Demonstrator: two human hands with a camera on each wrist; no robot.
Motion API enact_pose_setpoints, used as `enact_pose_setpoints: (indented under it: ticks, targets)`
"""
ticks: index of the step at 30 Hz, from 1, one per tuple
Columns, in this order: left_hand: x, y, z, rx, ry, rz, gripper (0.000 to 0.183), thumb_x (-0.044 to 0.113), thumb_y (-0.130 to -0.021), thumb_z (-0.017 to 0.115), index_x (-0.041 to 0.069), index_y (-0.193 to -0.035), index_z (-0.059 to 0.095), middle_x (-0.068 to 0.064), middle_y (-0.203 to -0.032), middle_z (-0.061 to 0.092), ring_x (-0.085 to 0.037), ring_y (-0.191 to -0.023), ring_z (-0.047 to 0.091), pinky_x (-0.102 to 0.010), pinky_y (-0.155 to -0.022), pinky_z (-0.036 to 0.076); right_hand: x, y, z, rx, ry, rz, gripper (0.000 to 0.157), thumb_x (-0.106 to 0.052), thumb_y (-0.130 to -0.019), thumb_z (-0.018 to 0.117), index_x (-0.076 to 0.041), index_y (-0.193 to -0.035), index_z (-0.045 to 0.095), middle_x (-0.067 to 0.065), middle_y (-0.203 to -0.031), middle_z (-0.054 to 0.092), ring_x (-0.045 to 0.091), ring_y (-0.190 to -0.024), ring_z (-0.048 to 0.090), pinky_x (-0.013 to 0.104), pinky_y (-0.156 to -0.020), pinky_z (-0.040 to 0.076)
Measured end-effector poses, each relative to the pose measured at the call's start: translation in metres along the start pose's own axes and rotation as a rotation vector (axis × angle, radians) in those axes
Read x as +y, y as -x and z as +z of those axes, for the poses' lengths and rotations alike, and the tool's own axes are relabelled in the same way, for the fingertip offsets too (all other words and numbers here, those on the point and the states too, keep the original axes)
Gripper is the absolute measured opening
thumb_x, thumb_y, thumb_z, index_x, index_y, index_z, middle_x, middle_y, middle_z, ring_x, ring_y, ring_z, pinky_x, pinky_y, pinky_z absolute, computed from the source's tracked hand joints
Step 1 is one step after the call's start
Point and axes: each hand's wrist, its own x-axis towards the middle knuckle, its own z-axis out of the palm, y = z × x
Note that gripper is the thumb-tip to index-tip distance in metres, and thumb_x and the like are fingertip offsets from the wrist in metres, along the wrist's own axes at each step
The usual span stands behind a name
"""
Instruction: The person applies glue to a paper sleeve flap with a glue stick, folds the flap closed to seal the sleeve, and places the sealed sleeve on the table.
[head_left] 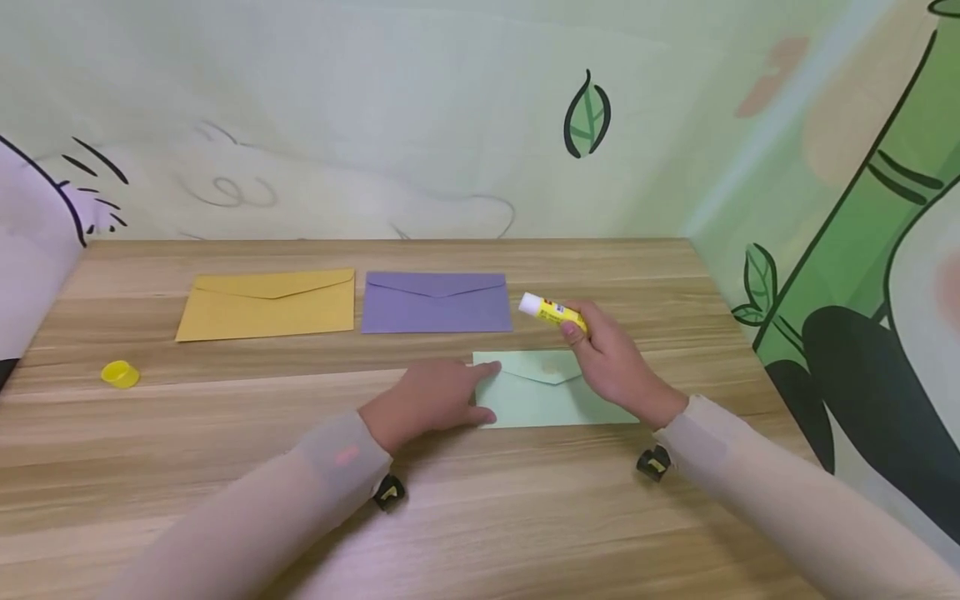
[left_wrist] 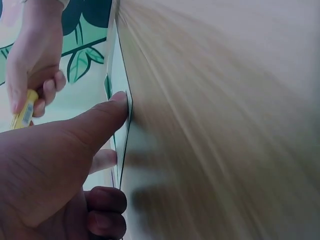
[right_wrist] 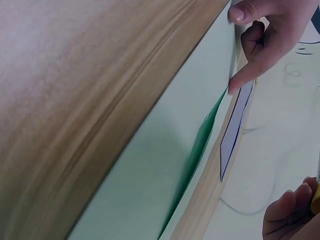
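Note:
A mint green envelope [head_left: 525,406] lies on the table with its pointed flap toward me; in the right wrist view the flap stands slightly lifted, showing darker green beneath. My left hand [head_left: 438,393] presses the envelope's left end, index finger on the flap's corner and thumb near the lower edge, its other fingers curled. Above the envelope's right part, my right hand [head_left: 617,360] grips a yellow glue stick [head_left: 555,312] with a white end pointing up and left. In the left wrist view the glue stick [left_wrist: 26,112] shows between the right hand's thumb and fingers.
A yellow envelope [head_left: 273,312] and a purple envelope [head_left: 437,308] lie side by side farther back. At the far left of the wooden table [head_left: 225,417] sits a small yellow cap [head_left: 120,374]. A printed cloth backdrop [head_left: 420,125] rises behind the table.

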Motion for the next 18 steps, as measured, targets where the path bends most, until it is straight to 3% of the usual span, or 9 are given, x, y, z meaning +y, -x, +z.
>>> enact_pose_setpoints:
  ticks: [4, 12, 18]
  targets:
    - [0.014, -0.014, 0.002, -0.004, -0.022, 0.003, 0.077, 0.062, -0.088, 0.066, 0.025, -0.152, 0.044, -0.010, -0.105, 0.070, -0.023, -0.094, 0.066, -0.040, -0.062, 0.050, 0.001, -0.001, 0.000, 0.003, -0.009, -0.012, 0.040, -0.034, -0.108, 0.041, -0.006, -0.135, 0.051, 0.008, -0.090, 0.051, 0.023, -0.077, 0.048, 0.037, -0.067, 0.044]
    - [0.032, -0.044, 0.005, 0.002, -0.087, 0.029, 0.077, 0.064, -0.090, 0.060, 0.024, -0.153, 0.042, -0.003, -0.095, 0.068, -0.018, -0.081, 0.062, -0.036, -0.061, 0.050, 0.000, -0.002, 0.001, 0.007, -0.025, -0.014, 0.040, -0.032, -0.108, 0.040, -0.005, -0.136, 0.050, 0.007, -0.088, 0.050, 0.021, -0.072, 0.046, 0.034, -0.063, 0.042]
    - [0.042, -0.063, 0.003, 0.058, -0.156, 0.035, 0.075, 0.066, -0.092, 0.056, 0.025, -0.153, 0.043, -0.003, -0.087, 0.065, -0.018, -0.073, 0.059, -0.035, -0.054, 0.046, 0.001, -0.004, -0.002, 0.024, -0.025, -0.009, 0.041, -0.033, -0.108, 0.039, -0.005, -0.136, 0.049, 0.008, -0.090, 0.051, 0.022, -0.075, 0.047, 0.035, -0.063, 0.043]
